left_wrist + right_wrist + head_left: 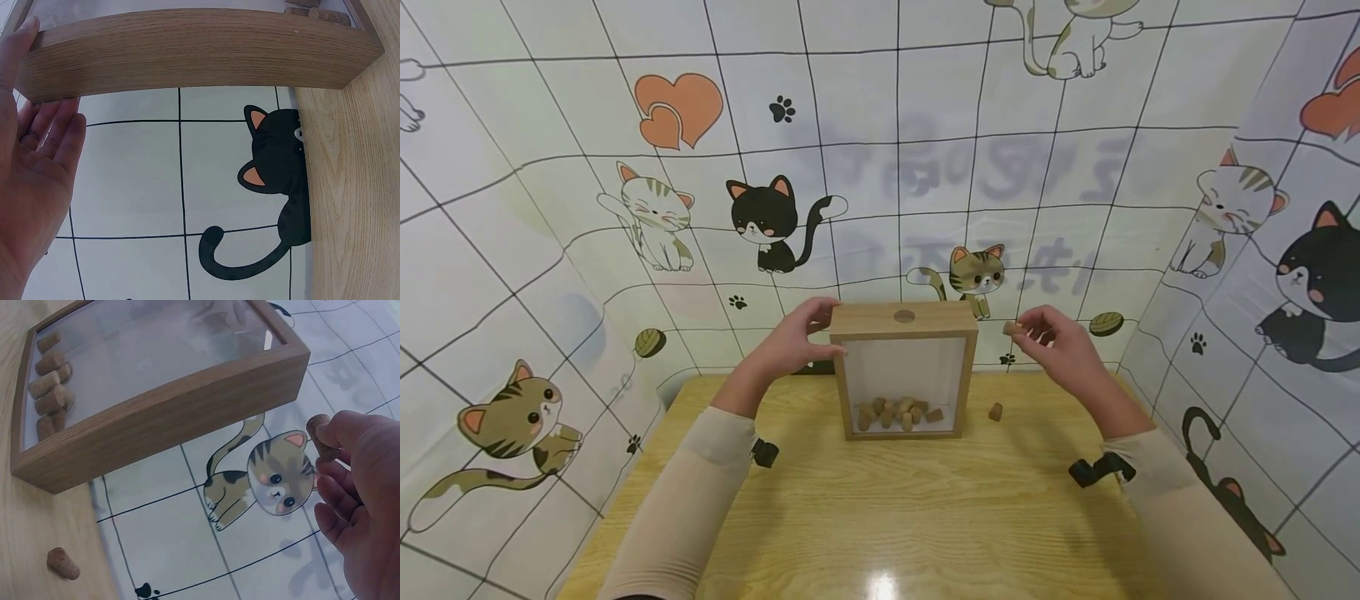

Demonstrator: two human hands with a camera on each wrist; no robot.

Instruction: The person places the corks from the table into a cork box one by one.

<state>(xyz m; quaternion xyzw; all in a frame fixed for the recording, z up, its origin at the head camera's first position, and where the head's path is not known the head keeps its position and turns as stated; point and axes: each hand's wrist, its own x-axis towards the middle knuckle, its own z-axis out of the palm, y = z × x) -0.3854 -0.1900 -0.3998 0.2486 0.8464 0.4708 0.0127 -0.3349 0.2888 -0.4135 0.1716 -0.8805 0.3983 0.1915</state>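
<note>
A wooden shadow box (pixel 838 392) with a clear front stands upright on the table, a round hole (pixel 904 317) in its top. Several corks (pixel 907 410) lie heaped at the bottom inside. My left hand (pixel 793 340) grips the box's upper left corner, thumb at the front edge and fingers behind, as the left wrist view also shows. To the right of the box, at about the height of its top, my right hand (pixel 1060 343) pinches a single cork (pixel 320 434) between thumb and fingers. Another cork (pixel 996 412) lies on the table just right of the box.
The light wood table (pixel 865 508) extends in front of the box. Behind it and at both sides hangs a white gridded sheet (pixel 865 208) printed with cartoon cats. Dark straps with small mounts sit at both wrists.
</note>
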